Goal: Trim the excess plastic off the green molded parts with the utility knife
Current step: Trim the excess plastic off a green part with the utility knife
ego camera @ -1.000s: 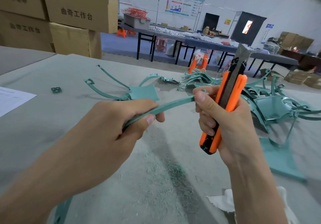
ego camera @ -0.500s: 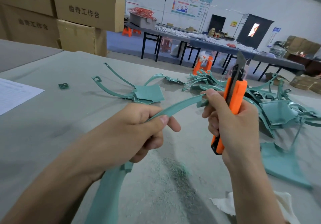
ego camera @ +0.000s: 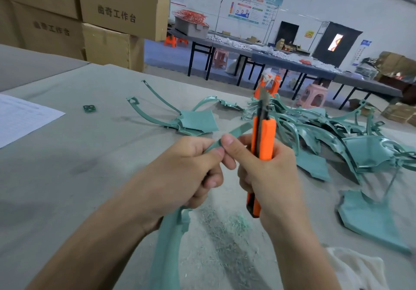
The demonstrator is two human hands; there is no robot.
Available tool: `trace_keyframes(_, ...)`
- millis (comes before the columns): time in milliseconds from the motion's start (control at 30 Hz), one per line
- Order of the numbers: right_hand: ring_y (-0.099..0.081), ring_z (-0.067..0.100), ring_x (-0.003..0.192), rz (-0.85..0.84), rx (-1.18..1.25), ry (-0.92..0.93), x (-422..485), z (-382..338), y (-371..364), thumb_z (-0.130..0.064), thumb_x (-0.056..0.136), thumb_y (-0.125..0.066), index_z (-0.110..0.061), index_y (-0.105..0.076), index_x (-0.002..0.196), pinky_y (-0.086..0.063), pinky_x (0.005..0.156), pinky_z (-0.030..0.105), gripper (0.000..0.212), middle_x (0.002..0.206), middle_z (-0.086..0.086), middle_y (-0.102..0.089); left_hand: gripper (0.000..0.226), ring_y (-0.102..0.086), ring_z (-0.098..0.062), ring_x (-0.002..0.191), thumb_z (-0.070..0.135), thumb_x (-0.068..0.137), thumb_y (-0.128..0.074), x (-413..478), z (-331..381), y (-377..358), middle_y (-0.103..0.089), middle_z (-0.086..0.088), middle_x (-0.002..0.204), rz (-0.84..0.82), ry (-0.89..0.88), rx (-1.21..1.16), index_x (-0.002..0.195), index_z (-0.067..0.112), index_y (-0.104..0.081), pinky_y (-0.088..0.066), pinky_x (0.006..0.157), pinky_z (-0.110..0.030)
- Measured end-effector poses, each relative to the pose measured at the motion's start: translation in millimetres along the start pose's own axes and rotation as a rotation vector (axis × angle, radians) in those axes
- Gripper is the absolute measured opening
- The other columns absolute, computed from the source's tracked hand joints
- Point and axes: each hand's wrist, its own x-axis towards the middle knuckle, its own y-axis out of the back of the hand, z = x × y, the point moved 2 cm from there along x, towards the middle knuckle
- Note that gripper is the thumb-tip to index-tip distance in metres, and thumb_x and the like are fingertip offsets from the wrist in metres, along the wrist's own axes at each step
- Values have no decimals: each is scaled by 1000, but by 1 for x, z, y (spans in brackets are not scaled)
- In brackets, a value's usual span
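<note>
R hand (ego camera: 270, 172) grips knife (ego camera: 264, 136), bin (ego camera: 191, 27) (orange bits (ego camera: 190, 15))

The left hand (ego camera: 184, 172) grips a molded part (ego camera: 166, 251) just left of the right hand (ego camera: 272, 177) and its utility knife (ego camera: 265, 136). Behind the grip lies one loose part (ego camera: 198, 121); right of it, a heap of parts (ego camera: 360, 150) — shavings (ego camera: 227, 226) before it, paper (ego camera: 20, 118) far left.

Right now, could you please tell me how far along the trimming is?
Green shavings on the table show trimming has happened. In hand: the left hand grips one curved green part while the right hand holds the utility knife by it. Left: the heap of green parts further right, probably untrimmed.
</note>
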Motion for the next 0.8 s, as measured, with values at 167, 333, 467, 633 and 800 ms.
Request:
trace_keyframes(167, -24, 14, 41, 60, 213, -87, 3, 3, 6, -33, 64, -84, -23, -61, 54, -23, 38, 22, 26, 47, -2, -32, 31, -20, -4, 28, 20, 102, -38, -1, -4, -7, -40, 5, 45, 67, -36, 124, 79, 12, -56, -19, 34, -12)
trace_keyframes(333, -25, 10, 40, 104, 314, -108, 6, 4, 10, -29, 69, -80, -24, -65, 53, -24, 37, 20, 22, 47, -5, -33, 29, -26, -4, 29, 20, 100, -40, -4, -3, -13, -41, 9, 44, 166, -141, 305, 77, 14, -57, -23, 34, -13)
trace_keyframes(467, -26, 10, 40, 192, 265, -87, 7, 6, 11, -28, 85, -76, -22, -68, 56, -24, 38, 21, 31, 47, -6, -34, 29, -27, -5, 31, 20, 99, -41, -6, -1, -13, -41, 8, 43, 204, -188, 360, 75, 15, -57, -24, 35, -14)
trace_keyframes(633, -28, 6, 39, 420, 240, 60, 13, 1, 23, -25, 97, -63, -20, -49, 59, -22, 40, 22, 41, 47, -12, -42, 32, -27, -4, 29, 23, 100, -41, -6, -3, -8, -43, 9, 44, 133, -145, 291, 75, 17, -60, -23, 33, -12)
trace_keyframes(800, -32, 8, 42, 396, 267, 116, 16, -1, 43, -12, 101, -55, -16, -59, 79, -24, 42, 21, 23, 57, -10, -51, 31, -18, -4, 30, 20, 101, -40, 0, -4, -1, -40, 3, 47, -107, 4, -53, 79, 10, -59, -20, 35, -10)
